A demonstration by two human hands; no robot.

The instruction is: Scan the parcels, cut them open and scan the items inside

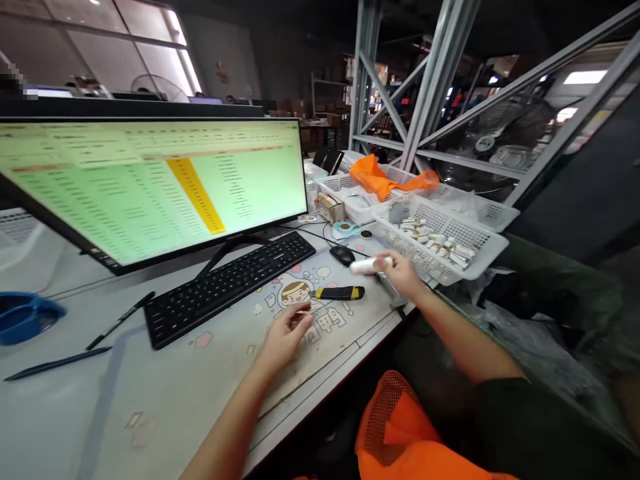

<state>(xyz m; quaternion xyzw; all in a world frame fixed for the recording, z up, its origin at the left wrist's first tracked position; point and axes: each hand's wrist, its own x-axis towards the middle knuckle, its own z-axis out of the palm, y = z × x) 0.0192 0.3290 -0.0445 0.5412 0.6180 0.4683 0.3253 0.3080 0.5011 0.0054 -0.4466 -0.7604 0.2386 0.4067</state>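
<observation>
My right hand (400, 275) is closed around one end of a small white tube-shaped item (364, 267), raised just above the desk near the mouse (343, 255). Motion blurs the item, so its exact kind is unclear. My left hand (287, 331) hovers over or rests on the printed desk mat (220, 373), its fingers loosely bent, thumb apart, and nothing visible in it. Just beyond those fingers lies a black and yellow utility knife (340, 293). To the right, a white plastic basket (480, 257) contains several small white and gold pieces (435, 241).
A monitor (150, 193) and black keyboard (230, 283) occupy the left and middle. Two pens, one the blue pen (57, 364), lie near a blue container (30, 317). Behind the mouse are a tape roll (345, 229) and a basket with orange cloth (373, 175). Metal shelving posts (420, 100) stand behind.
</observation>
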